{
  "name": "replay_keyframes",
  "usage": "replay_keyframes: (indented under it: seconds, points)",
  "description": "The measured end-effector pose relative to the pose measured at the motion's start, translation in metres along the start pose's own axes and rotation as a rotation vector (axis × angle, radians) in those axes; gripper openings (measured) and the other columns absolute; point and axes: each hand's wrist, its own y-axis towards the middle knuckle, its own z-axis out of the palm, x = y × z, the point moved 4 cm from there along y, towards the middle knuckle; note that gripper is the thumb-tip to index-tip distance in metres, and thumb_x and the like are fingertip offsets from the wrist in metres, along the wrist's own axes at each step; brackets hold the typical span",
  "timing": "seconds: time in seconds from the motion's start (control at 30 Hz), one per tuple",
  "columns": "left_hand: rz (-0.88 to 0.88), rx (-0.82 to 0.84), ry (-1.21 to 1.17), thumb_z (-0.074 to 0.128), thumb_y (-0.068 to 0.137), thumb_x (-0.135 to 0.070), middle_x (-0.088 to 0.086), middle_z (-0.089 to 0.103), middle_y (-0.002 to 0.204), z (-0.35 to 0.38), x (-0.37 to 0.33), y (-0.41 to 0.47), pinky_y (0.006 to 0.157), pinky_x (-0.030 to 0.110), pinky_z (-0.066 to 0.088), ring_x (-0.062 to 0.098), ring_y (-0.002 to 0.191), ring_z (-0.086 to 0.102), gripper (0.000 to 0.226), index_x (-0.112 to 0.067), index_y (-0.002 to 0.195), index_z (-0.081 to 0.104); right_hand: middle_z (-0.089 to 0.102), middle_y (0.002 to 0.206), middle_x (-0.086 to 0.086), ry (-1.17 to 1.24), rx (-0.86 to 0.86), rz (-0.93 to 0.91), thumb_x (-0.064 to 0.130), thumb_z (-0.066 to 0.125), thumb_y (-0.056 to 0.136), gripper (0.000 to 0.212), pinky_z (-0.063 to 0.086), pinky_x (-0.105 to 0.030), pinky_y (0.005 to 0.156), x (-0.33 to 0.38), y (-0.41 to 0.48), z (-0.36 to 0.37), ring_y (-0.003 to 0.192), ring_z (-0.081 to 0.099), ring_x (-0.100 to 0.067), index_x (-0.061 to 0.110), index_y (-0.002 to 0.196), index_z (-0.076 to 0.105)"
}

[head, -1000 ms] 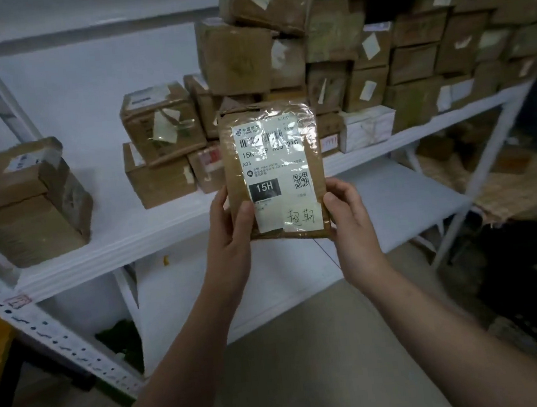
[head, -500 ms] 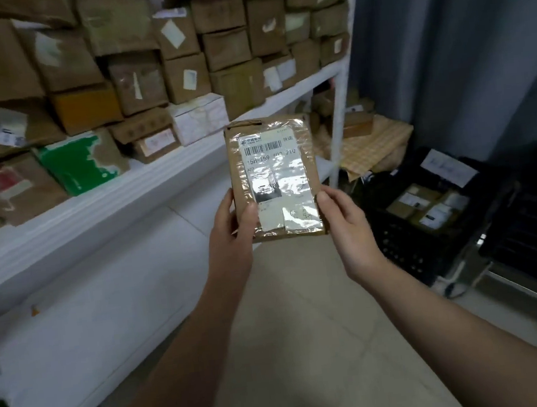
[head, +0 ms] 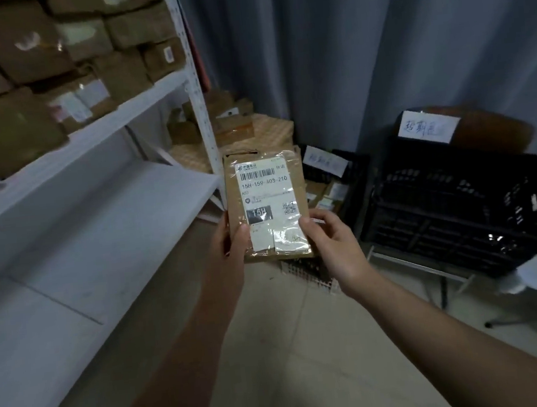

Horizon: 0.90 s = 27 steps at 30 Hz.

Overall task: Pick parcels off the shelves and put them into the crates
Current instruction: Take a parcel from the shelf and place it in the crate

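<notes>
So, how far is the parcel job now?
Done: a few labelled parcels lie in the low black plastic crate. In hand: the left hand and the right hand hold one flat brown paper parcel. Left: many brown cardboard boxes wait on the white metal shelf.

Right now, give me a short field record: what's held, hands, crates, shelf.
held: flat brown parcel, label facing camera
left hand: grips its lower left edge
right hand: pinches its lower right edge
crates: large black crate at right; smaller black crate behind parcel, parcels inside
shelf: white shelf at left, brown boxes on it
stage: parcel not yet crated
</notes>
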Motion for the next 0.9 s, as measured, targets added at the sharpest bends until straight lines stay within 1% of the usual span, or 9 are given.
replay_keyframes:
  seconds: [0.1, 0.2, 0.3, 0.4, 0.53, 0.6, 0.73, 0.83, 0.9]
  points:
    - [-0.002, 0.051, 0.030, 0.044, 0.100, -0.013, -0.015, 0.068, 0.112, 0.018, 0.011, 0.033, 0.079, 0.014, 0.050, 0.005, 0.105, 0.064, 0.033, -0.016, 0.132, 0.051, 0.073, 0.092, 0.009, 0.003, -0.033, 0.040, 0.028, 0.061, 0.093, 0.023, 0.049, -0.011, 0.063, -0.012, 0.033, -0.015, 0.083, 0.069, -0.003, 0.018, 0.113, 0.060]
    - [0.029, 0.093, 0.099, 0.043, 0.100, -0.012, -0.024, 0.067, 0.107, 0.028, 0.024, 0.076, 0.075, 0.006, 0.046, -0.004, 0.102, 0.062, 0.033, -0.013, 0.132, 0.051, 0.071, 0.099, 0.006, -0.012, -0.043, 0.074, 0.030, 0.058, 0.095, 0.028, 0.049, -0.011, 0.064, -0.022, 0.075, -0.019, 0.084, 0.069, -0.003, 0.017, 0.119, 0.057]
    - [-0.038, 0.159, 0.120, 0.043, 0.100, -0.022, -0.018, 0.066, 0.115, 0.036, 0.044, 0.131, 0.077, 0.008, 0.047, -0.002, 0.105, 0.061, 0.037, -0.021, 0.137, 0.048, 0.068, 0.110, 0.000, -0.042, -0.060, 0.100, 0.029, 0.056, 0.096, 0.035, 0.054, -0.019, 0.076, -0.027, 0.127, -0.020, 0.096, 0.068, -0.012, 0.017, 0.128, 0.053]
    - [-0.105, 0.233, 0.178, 0.042, 0.099, -0.037, -0.020, 0.062, 0.120, 0.044, 0.063, 0.192, 0.076, 0.005, 0.045, -0.008, 0.104, 0.059, 0.039, -0.035, 0.138, 0.045, 0.067, 0.115, -0.002, -0.062, -0.090, 0.117, 0.027, 0.055, 0.097, 0.037, 0.055, -0.026, 0.085, -0.026, 0.182, -0.022, 0.101, 0.066, -0.015, 0.016, 0.131, 0.051]
    - [-0.168, 0.302, 0.319, 0.039, 0.099, -0.043, -0.013, 0.059, 0.128, 0.058, 0.086, 0.277, 0.098, 0.033, 0.045, 0.006, 0.115, 0.055, 0.040, -0.039, 0.138, 0.043, 0.067, 0.116, -0.002, -0.100, -0.143, 0.183, 0.026, 0.054, 0.097, 0.037, 0.053, -0.038, 0.093, -0.030, 0.249, -0.029, 0.104, 0.065, -0.017, 0.015, 0.132, 0.051]
    - [-0.185, 0.346, 0.372, 0.039, 0.099, -0.043, -0.010, 0.058, 0.129, 0.070, 0.101, 0.314, 0.101, 0.040, 0.043, 0.010, 0.117, 0.054, 0.042, -0.039, 0.140, 0.040, 0.067, 0.115, -0.003, -0.117, -0.183, 0.217, 0.027, 0.055, 0.097, 0.037, 0.053, -0.041, 0.093, -0.036, 0.277, -0.037, 0.104, 0.065, -0.018, 0.015, 0.132, 0.053]
    - [-0.216, 0.413, 0.455, 0.039, 0.097, -0.046, -0.014, 0.055, 0.124, 0.097, 0.142, 0.366, 0.087, 0.033, 0.043, 0.007, 0.109, 0.052, 0.042, -0.039, 0.139, 0.042, 0.071, 0.108, 0.002, -0.127, -0.245, 0.268, 0.028, 0.058, 0.095, 0.028, 0.055, -0.043, 0.088, -0.059, 0.319, -0.057, 0.098, 0.067, -0.016, 0.026, 0.122, 0.059]
    - [-0.275, 0.462, 0.477, 0.043, 0.096, -0.047, -0.015, 0.059, 0.116, 0.124, 0.179, 0.395, 0.080, 0.028, 0.042, 0.006, 0.103, 0.055, 0.039, -0.039, 0.135, 0.045, 0.070, 0.106, 0.001, -0.161, -0.307, 0.308, 0.029, 0.061, 0.093, 0.041, 0.057, -0.042, 0.083, -0.080, 0.350, -0.084, 0.094, 0.067, -0.016, 0.022, 0.132, 0.052]
    - [-0.330, 0.508, 0.449, 0.046, 0.095, -0.046, -0.018, 0.060, 0.113, 0.148, 0.203, 0.413, 0.079, 0.023, 0.042, 0.003, 0.101, 0.056, 0.034, -0.044, 0.129, 0.046, 0.067, 0.099, 0.006, -0.224, -0.341, 0.325, 0.029, 0.063, 0.092, 0.046, 0.058, -0.030, 0.076, -0.094, 0.371, -0.107, 0.088, 0.066, -0.007, 0.020, 0.135, 0.048]
